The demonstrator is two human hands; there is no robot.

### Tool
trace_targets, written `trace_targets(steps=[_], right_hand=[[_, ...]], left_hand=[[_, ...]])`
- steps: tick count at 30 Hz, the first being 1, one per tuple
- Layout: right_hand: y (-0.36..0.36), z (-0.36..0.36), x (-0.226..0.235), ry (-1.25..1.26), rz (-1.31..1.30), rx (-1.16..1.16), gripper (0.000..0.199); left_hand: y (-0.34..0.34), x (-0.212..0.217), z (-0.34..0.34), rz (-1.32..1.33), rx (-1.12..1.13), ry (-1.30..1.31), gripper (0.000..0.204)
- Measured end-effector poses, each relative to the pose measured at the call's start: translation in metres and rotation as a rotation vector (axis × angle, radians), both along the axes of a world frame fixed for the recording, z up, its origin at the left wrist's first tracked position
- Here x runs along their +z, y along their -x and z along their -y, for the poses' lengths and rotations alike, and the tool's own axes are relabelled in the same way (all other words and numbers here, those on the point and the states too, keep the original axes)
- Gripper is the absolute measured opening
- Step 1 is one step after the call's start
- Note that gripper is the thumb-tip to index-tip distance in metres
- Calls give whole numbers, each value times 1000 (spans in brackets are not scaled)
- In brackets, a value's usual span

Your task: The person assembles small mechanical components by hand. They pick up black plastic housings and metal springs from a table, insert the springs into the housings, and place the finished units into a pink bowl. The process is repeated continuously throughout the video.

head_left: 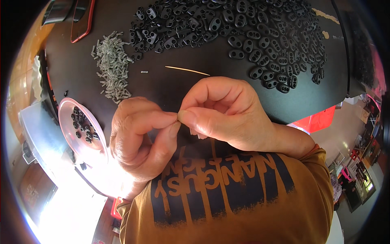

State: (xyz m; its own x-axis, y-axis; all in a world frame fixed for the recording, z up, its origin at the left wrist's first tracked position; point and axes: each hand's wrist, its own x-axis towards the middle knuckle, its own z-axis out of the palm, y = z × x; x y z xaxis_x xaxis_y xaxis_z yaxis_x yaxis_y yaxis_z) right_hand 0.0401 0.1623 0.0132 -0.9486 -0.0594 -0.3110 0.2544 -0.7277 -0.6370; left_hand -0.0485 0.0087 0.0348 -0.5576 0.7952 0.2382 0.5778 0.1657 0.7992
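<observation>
Close to my chest, my left hand [142,132] and my right hand [229,116] meet, thumb and forefinger of each pinched together. Whatever lies between the fingertips is tiny and mostly hidden, so I cannot make it out. Beyond my hands a wooden toothpick [187,70] lies on the dark table [162,87], with a single small metal spring [144,72] left of it. A heap of springs [111,65] sits past my left hand. At the far side spreads a large pile of black plastic two-hole cord locks [268,40], with narrower black pieces [170,28] on its left.
A pink-rimmed bowl [65,106] left of my left hand holds several black cord locks [83,124]. A red-edged phone [83,20] lies at the far left. Beyond the table's right edge is a red container [319,120]. Bright light glares at lower left.
</observation>
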Motion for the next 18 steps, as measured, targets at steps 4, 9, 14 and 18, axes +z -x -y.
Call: trace_targets(steps=[4,9,14,18], right_hand=[[2,0,3,26,-10,6,6],[2,-2,2,57,-6,16,6],[-1,-1,2,-18,-47,58,5],[-2,0,1,-47,-47,94,3]], left_hand=[[0,-2,-3,-80,25,-33,25],[9,-1,-5,-70,-38,-54,21],[16,9,-19,102,209,52,11],[24,-3,-48,-117,232,166,7]])
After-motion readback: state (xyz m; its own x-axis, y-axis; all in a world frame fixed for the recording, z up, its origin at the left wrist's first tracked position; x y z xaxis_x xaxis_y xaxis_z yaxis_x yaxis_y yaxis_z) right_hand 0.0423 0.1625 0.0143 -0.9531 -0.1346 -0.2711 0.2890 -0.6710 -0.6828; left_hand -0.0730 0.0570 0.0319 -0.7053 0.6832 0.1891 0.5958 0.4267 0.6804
